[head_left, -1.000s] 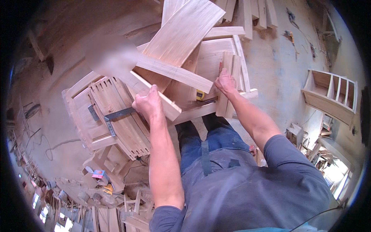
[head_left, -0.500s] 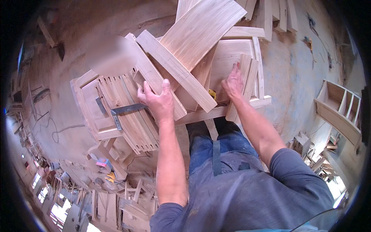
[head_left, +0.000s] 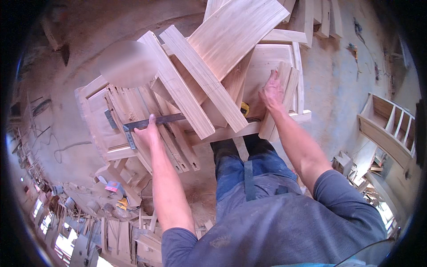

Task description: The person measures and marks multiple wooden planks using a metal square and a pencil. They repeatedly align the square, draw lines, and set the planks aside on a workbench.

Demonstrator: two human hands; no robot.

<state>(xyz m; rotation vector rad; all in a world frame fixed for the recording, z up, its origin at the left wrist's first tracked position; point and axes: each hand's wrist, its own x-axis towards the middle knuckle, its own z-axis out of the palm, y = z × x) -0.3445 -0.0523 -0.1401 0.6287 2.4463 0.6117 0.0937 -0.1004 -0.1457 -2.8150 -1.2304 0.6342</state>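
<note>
My left hand (head_left: 148, 132) is closed on a dark metal try square (head_left: 165, 119) lying across several slotted wooden strips (head_left: 126, 101). Its thumb is up against the blade. At the right, my right hand (head_left: 271, 94) rests by two narrow wood pieces (head_left: 280, 110), its fingers closed around a slim red-ended pencil (head_left: 276, 71), mostly hidden. Between the hands, two thick boards (head_left: 180, 86) slant over the pile, one beside the other. A wide pale board (head_left: 238, 38) lies behind them. Under the right hand is a framed wooden panel (head_left: 270, 55).
A yellow tape measure (head_left: 244, 108) sits between the boards near my body. Another framed panel (head_left: 94, 115) supports the strips at the left. More planks (head_left: 329, 20) lie on the floor at far right, and a slatted wooden frame (head_left: 387, 133) stands at the right.
My left hand has left the slanted board and moved left onto the try square. The two thick boards' far ends have shifted, and the strips look more spread. The right hand stays nearly still.
</note>
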